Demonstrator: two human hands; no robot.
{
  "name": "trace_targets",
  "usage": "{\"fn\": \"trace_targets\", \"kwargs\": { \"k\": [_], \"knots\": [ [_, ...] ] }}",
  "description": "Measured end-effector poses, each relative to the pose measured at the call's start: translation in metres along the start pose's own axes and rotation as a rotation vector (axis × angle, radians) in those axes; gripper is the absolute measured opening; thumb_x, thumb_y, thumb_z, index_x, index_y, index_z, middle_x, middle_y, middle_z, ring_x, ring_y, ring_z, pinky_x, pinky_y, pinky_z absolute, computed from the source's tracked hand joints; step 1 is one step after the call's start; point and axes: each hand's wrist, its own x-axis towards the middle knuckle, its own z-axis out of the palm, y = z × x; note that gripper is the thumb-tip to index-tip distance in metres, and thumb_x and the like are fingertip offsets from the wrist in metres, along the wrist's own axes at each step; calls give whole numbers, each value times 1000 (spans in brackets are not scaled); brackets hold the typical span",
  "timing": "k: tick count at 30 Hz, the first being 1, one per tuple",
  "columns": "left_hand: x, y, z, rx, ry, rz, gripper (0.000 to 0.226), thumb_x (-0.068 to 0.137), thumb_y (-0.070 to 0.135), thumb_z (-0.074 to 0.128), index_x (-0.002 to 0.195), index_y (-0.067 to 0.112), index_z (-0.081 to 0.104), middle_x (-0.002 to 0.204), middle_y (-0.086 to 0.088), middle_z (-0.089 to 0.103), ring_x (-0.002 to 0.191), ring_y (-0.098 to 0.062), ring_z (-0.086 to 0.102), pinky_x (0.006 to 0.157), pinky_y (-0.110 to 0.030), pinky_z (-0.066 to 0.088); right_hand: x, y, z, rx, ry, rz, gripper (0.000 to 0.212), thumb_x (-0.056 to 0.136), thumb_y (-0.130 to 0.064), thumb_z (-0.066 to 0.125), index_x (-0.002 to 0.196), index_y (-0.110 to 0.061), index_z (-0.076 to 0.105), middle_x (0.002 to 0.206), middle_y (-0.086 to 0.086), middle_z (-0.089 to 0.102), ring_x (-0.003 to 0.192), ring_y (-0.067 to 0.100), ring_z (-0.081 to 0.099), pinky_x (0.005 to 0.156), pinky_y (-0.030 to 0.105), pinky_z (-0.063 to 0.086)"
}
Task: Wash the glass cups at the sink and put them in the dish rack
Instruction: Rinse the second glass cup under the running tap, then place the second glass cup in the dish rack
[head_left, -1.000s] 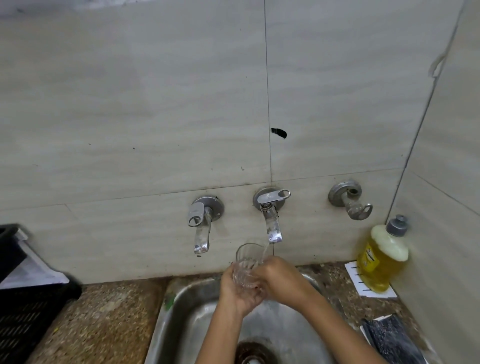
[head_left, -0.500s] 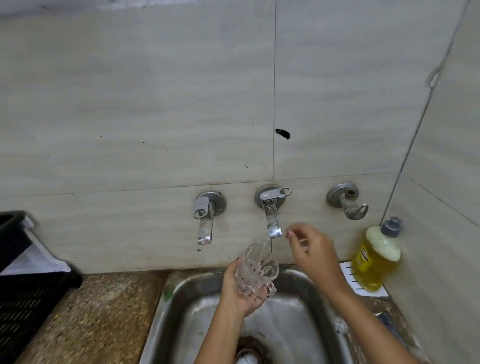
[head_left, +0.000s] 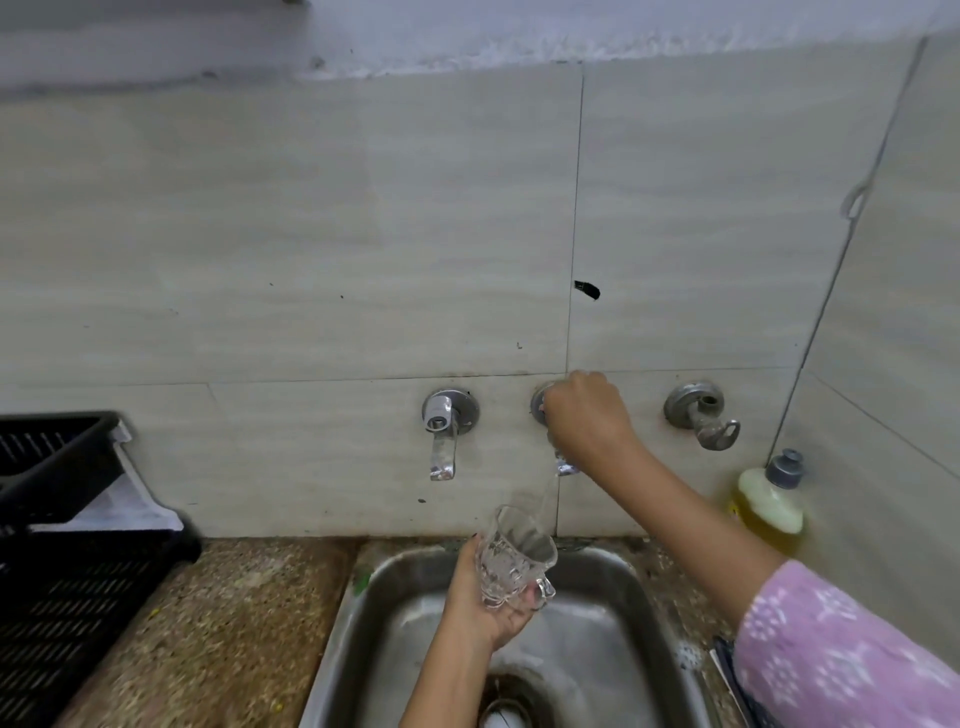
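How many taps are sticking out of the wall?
3. The left tap is untouched, the middle tap is gripped by the right hand and pours water, and the right tap sits near the yellow soap bottle.

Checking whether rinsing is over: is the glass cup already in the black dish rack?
No, the left hand holds the glass cup over the sink, well apart from the dish rack.

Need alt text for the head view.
Over a steel sink, the left hand holds a glass cup tilted under a thin stream from the middle tap, while the right hand grips that tap's handle. A black dish rack sits on the counter to the left, a yellow soap bottle at right.
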Motion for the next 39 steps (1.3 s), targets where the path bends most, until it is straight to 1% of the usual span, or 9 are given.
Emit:
{"fn": "trace_targets", "kwargs": {
  "k": [6, 12, 15, 20, 23, 25, 27, 31, 39],
  "knots": [
    [-9, 0, -17, 53, 63, 7, 52, 87, 49, 47, 93, 1, 66, 78, -16, 69, 61, -27, 61, 48, -27, 50, 21, -49, 6, 120, -202, 387, 35, 89, 7, 39, 122, 9, 51, 122, 25, 51, 103, 28, 55, 46, 24, 28],
    [-29, -2, -24, 51, 95, 94, 48, 90, 48, 49, 82, 3, 63, 58, -14, 67, 41, -25, 61, 41, -24, 49, 10, -48, -1, 98, -90, 320, 36, 89, 9, 44, 124, 5, 51, 125, 26, 50, 109, 31, 54, 58, 28, 47],
    [-38, -4, -29, 135, 125, 178, 43, 86, 43, 58, 91, 1, 66, 71, -15, 70, 54, -27, 64, 46, -29, 52, -26, -26, 6, 498, 89, 229, 41, 95, -7, 44, 134, 3, 38, 119, 19, 55, 109, 32, 56, 78, 33, 46],
    [-53, -11, -39, 448, 278, 474, 26, 80, 33, 71, 93, 10, 69, 90, -12, 71, 82, -31, 68, 73, -44, 57, -101, -24, 47, 1275, 192, 316, 47, 94, -23, 50, 137, -11, 34, 92, 6, 59, 79, 19, 56, 66, 28, 39],
    [-70, -11, -43, 857, 341, 700, 25, 82, 38, 66, 72, 16, 66, 66, -1, 66, 69, -21, 64, 66, -34, 51, -130, -31, 66, 1494, -282, 426, 30, 93, -27, 53, 118, -12, 52, 85, 0, 57, 72, 13, 55, 59, 23, 43],
    [-79, -11, -42, 1121, 337, 788, 21, 81, 41, 67, 69, 23, 65, 67, 6, 65, 70, -13, 62, 65, -27, 47, -146, -32, 72, 1410, -694, 271, 29, 88, -31, 61, 114, -20, 55, 96, -2, 59, 81, 10, 56, 65, 22, 46],
    [-89, -11, -39, 1366, 303, 828, 20, 76, 43, 70, 87, 26, 70, 87, 10, 69, 83, -7, 63, 74, -22, 48, -162, -35, 78, 1342, -791, 73, 42, 82, -20, 70, 118, -27, 50, 101, -5, 57, 83, 4, 55, 68, 18, 47],
    [-105, -10, -30, 1714, 43, 882, 49, 72, 37, 73, 119, 29, 59, 109, 16, 63, 101, 0, 58, 88, -19, 47, -179, -49, 90, 1446, -590, -75, 75, 68, 7, 76, 127, -20, 38, 111, -9, 57, 87, -8, 62, 74, 14, 49],
    [-124, -1, -16, 1645, -373, 965, 43, 70, 29, 76, 111, 33, 62, 107, 15, 65, 101, 3, 59, 89, -20, 47, -185, -44, 88, 1841, -463, -115, 80, 43, -13, 82, 116, -12, 49, 108, 1, 65, 96, 12, 67, 74, 24, 52]
  ]
}}
